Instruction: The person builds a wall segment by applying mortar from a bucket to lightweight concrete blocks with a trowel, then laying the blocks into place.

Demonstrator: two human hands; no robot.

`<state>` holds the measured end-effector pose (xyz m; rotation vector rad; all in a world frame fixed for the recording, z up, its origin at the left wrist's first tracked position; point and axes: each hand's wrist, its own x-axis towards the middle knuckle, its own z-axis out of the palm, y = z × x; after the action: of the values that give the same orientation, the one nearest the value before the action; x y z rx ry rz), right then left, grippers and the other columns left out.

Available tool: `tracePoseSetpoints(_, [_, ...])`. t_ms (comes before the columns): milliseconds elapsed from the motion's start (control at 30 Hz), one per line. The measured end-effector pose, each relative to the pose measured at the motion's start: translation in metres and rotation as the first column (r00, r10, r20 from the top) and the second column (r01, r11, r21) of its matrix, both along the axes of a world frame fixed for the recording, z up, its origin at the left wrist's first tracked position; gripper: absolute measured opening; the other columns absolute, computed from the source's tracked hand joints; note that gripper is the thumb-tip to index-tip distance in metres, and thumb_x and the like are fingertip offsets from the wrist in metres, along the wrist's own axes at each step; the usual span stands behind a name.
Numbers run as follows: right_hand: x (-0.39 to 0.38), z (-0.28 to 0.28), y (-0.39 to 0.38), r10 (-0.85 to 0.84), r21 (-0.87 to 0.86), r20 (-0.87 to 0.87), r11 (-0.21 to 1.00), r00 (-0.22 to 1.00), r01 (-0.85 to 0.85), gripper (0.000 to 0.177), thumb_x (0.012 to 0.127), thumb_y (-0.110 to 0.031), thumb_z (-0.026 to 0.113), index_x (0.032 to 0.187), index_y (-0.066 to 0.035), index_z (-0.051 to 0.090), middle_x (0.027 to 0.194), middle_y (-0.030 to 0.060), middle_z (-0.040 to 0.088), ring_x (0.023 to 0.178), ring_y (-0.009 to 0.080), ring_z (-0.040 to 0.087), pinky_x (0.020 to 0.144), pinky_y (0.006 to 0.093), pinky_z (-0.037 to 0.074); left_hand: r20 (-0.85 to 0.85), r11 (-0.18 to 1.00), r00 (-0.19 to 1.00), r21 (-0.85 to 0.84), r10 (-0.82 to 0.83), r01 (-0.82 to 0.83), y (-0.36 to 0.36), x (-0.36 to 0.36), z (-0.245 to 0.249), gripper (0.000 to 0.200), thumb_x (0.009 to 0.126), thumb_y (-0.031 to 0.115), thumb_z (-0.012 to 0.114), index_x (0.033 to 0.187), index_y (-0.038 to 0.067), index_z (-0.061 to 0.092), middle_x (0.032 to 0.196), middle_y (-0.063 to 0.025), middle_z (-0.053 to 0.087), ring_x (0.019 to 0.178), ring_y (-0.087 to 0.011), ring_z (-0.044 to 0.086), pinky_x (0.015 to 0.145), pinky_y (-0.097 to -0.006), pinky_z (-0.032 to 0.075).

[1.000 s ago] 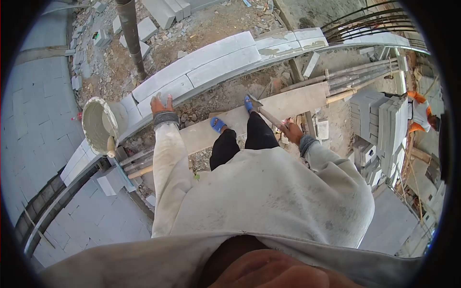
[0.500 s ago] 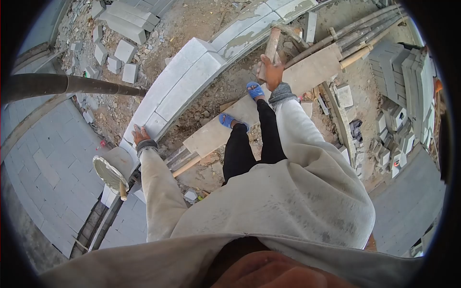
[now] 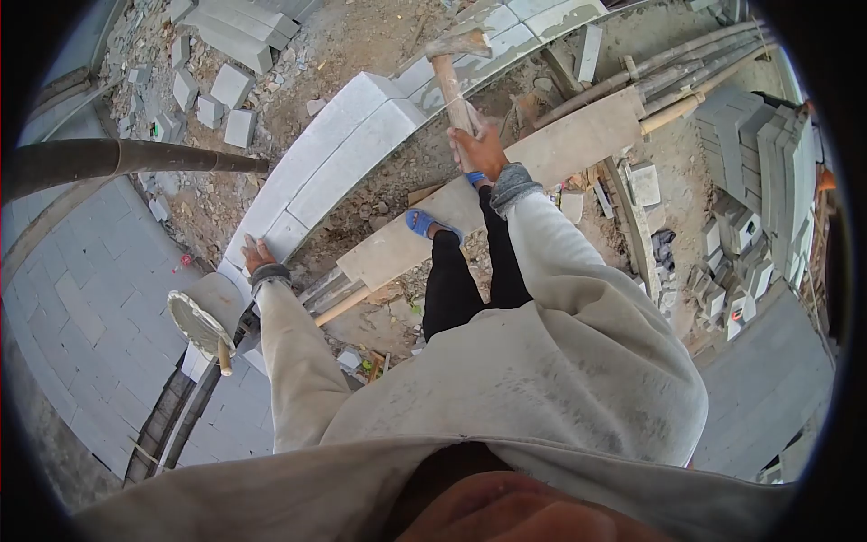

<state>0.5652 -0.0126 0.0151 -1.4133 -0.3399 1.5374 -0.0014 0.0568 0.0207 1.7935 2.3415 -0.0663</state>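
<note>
My right hand (image 3: 479, 147) is closed round the wooden handle of a hammer-like tool (image 3: 448, 77), whose head is up near the top of the block wall. My left hand (image 3: 257, 254) rests with its fingers apart on the near end of the pale block wall (image 3: 302, 194). Just below that hand, a bucket of mortar (image 3: 200, 316) sits on the wall with a tool handle (image 3: 225, 358) sticking out. Below my right hand are my feet in blue sandals (image 3: 432, 225) on a plank (image 3: 388, 254).
Wooden and metal poles (image 3: 689, 70) extend to the upper right beyond the plank. Loose grey blocks (image 3: 231, 84) lie on rubble at the upper left. More blocks (image 3: 746, 226) are stacked at the right. A dark pole (image 3: 117, 157) crosses the left side.
My right hand has moved up and left, swinging the tool's head left over the wall. My left hand stays on the wall, while the view has shifted slightly.
</note>
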Motion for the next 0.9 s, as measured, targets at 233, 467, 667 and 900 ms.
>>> tracePoseSetpoints(233, [0.0,0.004,0.005,0.091,0.052,-0.07,0.995,0.993,-0.088,0.055,0.088,-0.012,0.062,0.138,-0.002,0.04,0.071,0.0039,0.058,0.049,0.0127,0.054,0.041,0.0276,0.044,0.011,0.999,0.999,0.025,-0.043,0.043,-0.001,-0.019,-0.013,0.051,0.098,0.041,0.044,0.145,0.021,0.038,0.141,-0.0332,0.036,0.127,-0.047,0.042,0.106,-0.0475,0.034])
tracePoseSetpoints(467, [0.005,0.021,0.009,0.228,0.046,-0.021,0.973,0.973,-0.227,0.058,0.086,-0.014,0.065,0.138,-0.003,0.04,0.071,0.0048,0.058,0.048,0.0124,0.054,0.041,0.0274,0.045,-0.04,0.989,0.995,-0.112,0.096,-0.1,0.003,-0.013,-0.002,0.05,0.098,0.047,0.039,0.145,0.03,0.036,0.146,-0.0238,0.036,0.129,-0.0437,0.041,0.108,-0.0527,0.03])
tracePoseSetpoints(667, [0.013,0.02,0.011,0.369,0.055,-0.013,0.928,0.929,-0.367,0.055,0.086,-0.015,0.066,0.135,-0.003,0.044,0.073,0.0055,0.059,0.051,0.013,0.056,0.043,0.0274,0.047,-0.12,0.972,0.982,-0.165,0.146,-0.164,0.006,-0.004,-0.001,0.05,0.098,0.052,0.034,0.145,0.038,0.032,0.15,-0.0142,0.033,0.132,-0.0421,0.039,0.109,-0.0605,0.021])
tracePoseSetpoints(900, [0.024,0.055,-0.088,0.213,-0.121,0.125,0.973,0.969,-0.198,0.031,0.091,-0.017,0.06,0.116,0.001,0.051,0.083,0.0096,0.064,0.065,0.0161,0.065,0.052,0.0266,0.053,-0.159,0.938,0.965,-0.247,0.208,-0.243,0.001,0.023,0.033,0.057,0.094,0.06,0.035,0.146,0.041,0.027,0.156,-0.0014,0.023,0.139,-0.04,0.028,0.11,-0.0623,0.016])
